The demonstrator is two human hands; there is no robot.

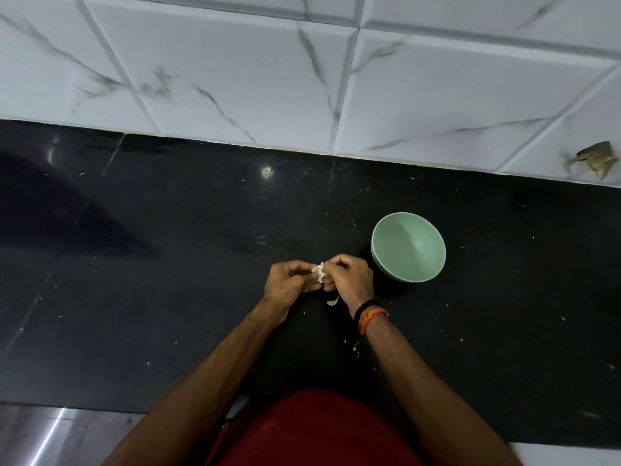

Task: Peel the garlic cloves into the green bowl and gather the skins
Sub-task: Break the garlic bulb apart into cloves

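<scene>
Both my left hand [290, 280] and right hand [349, 275] pinch the garlic [318, 272] beside the green bowl [408, 247]; I should peel gently.

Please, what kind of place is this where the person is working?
Most likely a home kitchen. A black stone counter meets a wall of white marble-look tiles, a green bowl stands on it, and both hands hold garlic being peeled.

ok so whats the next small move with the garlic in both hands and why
Probably keep pulling the papery skin off the small pale garlic clove, pinched between left hand and right hand. Skin still clings to it, and the round green bowl beside the right hand looks empty.
</scene>
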